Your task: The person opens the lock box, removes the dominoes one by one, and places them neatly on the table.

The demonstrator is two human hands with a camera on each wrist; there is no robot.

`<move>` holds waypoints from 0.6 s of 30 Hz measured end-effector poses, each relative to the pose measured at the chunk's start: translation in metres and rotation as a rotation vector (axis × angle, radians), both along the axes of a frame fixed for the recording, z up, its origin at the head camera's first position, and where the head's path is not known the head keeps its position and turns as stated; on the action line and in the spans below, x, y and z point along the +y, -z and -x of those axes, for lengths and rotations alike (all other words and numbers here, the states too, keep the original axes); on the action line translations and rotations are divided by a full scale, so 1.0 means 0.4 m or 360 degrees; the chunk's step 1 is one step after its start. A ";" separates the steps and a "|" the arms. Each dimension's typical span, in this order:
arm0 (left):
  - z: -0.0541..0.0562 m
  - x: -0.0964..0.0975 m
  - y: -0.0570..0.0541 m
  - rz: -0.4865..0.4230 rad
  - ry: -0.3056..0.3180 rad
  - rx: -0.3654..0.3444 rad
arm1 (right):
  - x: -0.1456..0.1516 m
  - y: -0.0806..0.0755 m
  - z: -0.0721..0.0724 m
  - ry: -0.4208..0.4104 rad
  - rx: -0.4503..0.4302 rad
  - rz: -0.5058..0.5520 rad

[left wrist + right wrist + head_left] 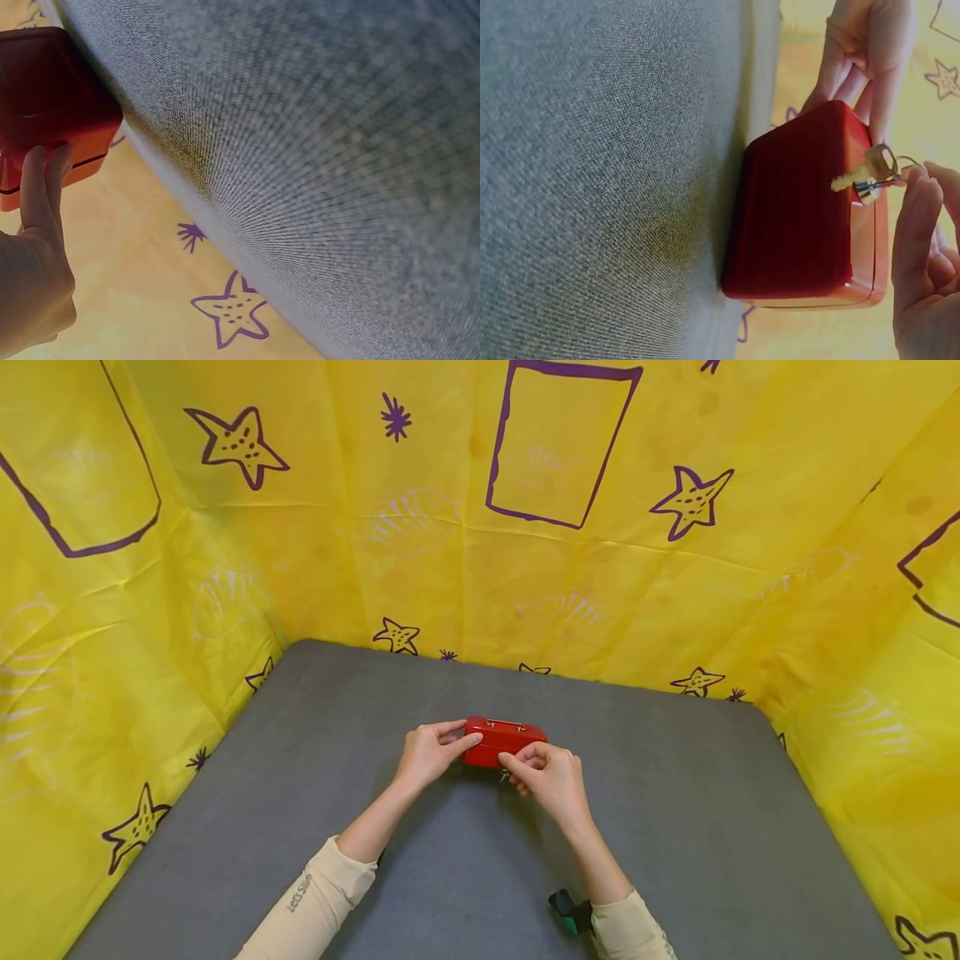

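A small red metal cash box (487,755) with a thin carrying handle (506,724) on its lid stands on the grey surface, lid shut. My left hand (429,755) grips its left end, thumb on the front and fingers behind. At the front, my right hand (553,778) pinches a key between thumb and fingers. In the right wrist view that key's shaft meets the silver lock (867,193), its head mostly covered by the fingertips. A second key (853,178) dangles from the same ring (908,160). The left wrist view shows two fingers (34,187) against the box's end.
A grey cloth-covered table (360,710) extends around the box. Yellow fabric walls (315,568) with purple starfish drawings enclose it at the back and both sides. A dark strap-on device (568,912) sits at the right wrist.
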State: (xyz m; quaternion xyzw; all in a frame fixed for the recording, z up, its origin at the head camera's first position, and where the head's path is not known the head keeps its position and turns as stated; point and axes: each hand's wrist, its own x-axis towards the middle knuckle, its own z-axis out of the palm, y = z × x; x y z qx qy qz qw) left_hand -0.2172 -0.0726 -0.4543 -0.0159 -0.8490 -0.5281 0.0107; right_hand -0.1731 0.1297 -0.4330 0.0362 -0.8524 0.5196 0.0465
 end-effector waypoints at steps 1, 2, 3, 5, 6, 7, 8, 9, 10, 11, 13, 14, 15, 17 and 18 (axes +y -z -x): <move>0.000 0.000 0.000 -0.0001 0.0000 -0.0003 | -0.001 0.001 0.001 0.0002 0.0010 0.0009; 0.000 0.000 0.000 -0.0001 0.0001 -0.0003 | -0.001 0.004 0.003 0.0004 0.0018 0.0017; 0.001 0.000 0.001 -0.0003 0.0001 -0.0003 | -0.001 0.005 0.004 0.0005 0.0027 0.0023; 0.001 0.000 0.000 -0.0005 0.0003 -0.0007 | -0.001 0.009 0.008 0.0010 0.0037 0.0027; 0.002 0.000 0.000 -0.0006 0.0004 -0.0008 | -0.001 0.012 0.010 0.0013 0.0042 0.0029; 0.002 0.001 -0.001 -0.0007 0.0004 -0.0008 | -0.001 0.013 0.011 0.0014 0.0045 0.0029; 0.002 0.001 -0.002 -0.0009 0.0006 -0.0009 | -0.001 0.015 0.012 0.0016 0.0047 0.0029; 0.003 0.001 -0.002 -0.0012 0.0007 -0.0012 | -0.001 0.015 0.013 0.0018 0.0050 0.0028; 0.003 0.002 -0.003 -0.0013 0.0008 -0.0014 | -0.001 0.017 0.014 0.0020 0.0051 0.0027; 0.003 0.002 -0.004 -0.0017 0.0008 -0.0014 | -0.001 0.018 0.015 0.0022 0.0052 0.0026; 0.004 0.003 -0.004 -0.0026 0.0007 -0.0015 | -0.001 0.020 0.017 0.0022 0.0058 0.0027; 0.005 0.003 -0.004 -0.0029 0.0007 -0.0015 | -0.001 0.021 0.018 0.0022 0.0061 0.0028; 0.005 0.004 -0.004 -0.0030 0.0007 -0.0015 | -0.001 0.022 0.019 0.0023 0.0066 0.0028; 0.006 0.004 -0.004 -0.0025 0.0006 -0.0011 | -0.001 0.024 0.021 0.0021 0.0078 0.0024; 0.006 0.005 -0.004 -0.0023 0.0006 -0.0009 | -0.001 0.025 0.021 0.0019 0.0089 0.0021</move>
